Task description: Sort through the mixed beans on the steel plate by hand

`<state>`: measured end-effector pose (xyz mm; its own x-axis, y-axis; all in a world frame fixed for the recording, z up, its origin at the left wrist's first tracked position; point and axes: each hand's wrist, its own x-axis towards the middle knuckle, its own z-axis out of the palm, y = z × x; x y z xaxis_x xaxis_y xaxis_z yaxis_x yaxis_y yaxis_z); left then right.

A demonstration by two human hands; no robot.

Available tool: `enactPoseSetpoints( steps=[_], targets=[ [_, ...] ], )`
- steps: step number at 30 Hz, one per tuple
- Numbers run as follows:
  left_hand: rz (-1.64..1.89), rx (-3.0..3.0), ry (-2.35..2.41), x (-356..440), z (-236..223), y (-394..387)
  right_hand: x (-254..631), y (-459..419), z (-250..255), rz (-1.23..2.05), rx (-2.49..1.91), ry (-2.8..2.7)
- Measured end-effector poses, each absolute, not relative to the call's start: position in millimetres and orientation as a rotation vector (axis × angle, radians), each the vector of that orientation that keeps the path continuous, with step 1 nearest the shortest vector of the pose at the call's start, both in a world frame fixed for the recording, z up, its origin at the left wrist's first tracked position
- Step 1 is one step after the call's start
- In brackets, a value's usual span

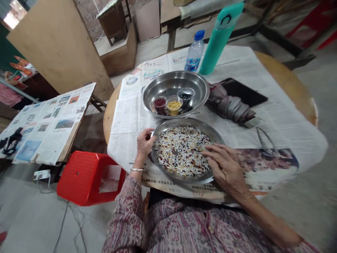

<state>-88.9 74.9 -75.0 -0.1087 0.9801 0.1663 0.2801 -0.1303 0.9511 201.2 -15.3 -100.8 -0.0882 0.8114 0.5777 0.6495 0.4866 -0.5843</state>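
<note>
A shallow steel plate (184, 122) sits in front of me, filled with a mix of white rice, dark red beans and yellow grains (181, 151). My left hand (144, 144) curls over the plate's left rim. My right hand (226, 168) lies with its fingers spread on the grains at the right side. Behind the plate stands a wider steel basin (175, 81) that holds several small clear cups: red beans (159, 104), yellow grains (174, 106) and black beans (185, 97).
Newspaper covers the round wooden table (286, 82). A plastic water bottle (195, 52) and a teal flask (219, 38) stand at its far side, and a folded grey umbrella (231, 105) lies right of the basin. A red plastic stool (89, 177) stands at the left.
</note>
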Motion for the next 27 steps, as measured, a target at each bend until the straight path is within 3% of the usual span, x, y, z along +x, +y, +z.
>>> enactPoseSetpoints(
  steps=[27],
  targets=[
    [1.302,1.457,1.467,-91.2,-76.3,76.6,195.2,-11.8,-101.5,0.250,-1.241,-1.754]
  ],
)
